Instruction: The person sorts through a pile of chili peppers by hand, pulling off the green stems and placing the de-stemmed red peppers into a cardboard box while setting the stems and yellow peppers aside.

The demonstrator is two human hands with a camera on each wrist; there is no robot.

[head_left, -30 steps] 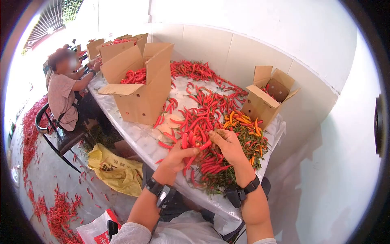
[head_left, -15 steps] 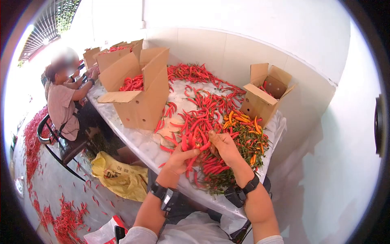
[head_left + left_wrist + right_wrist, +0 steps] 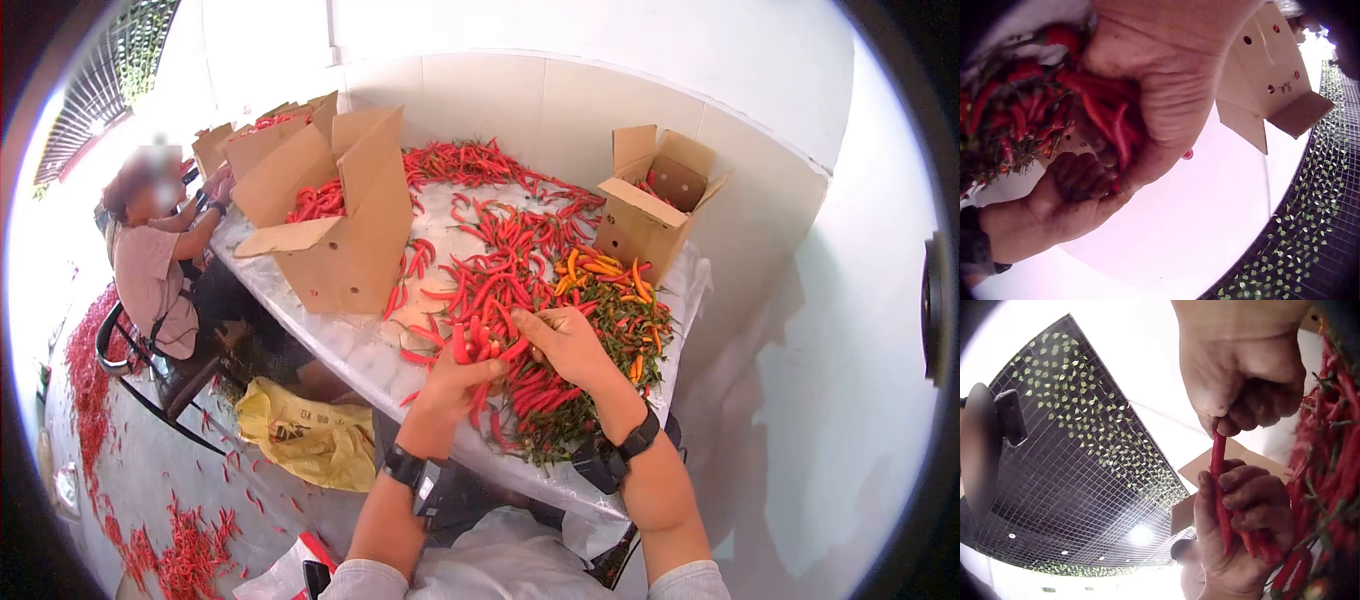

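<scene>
My left hand holds a small bunch of red chili peppers in its curled fingers, tips poking out past the thumb. Opposite it, my right hand pinches the upper end of one red chili between thumb and fingertips. That chili's lower part lies against the left hand's thumb and fingers in the right wrist view. Beneath both hands spreads a pile of loose red chilies. Stemmed green-leaved chilies lie under and beside my right forearm, with orange ones at their far side.
A tall open carton of red chilies stands at the left of the plastic-covered table; a smaller carton stands at the right. Another person sits at the left edge. A yellow sack and scattered chilies lie on the floor.
The head view has shifted a little, and both hands sit slightly further right in it. The left hand keeps its bunch while the right hand stays at the chili's end.
</scene>
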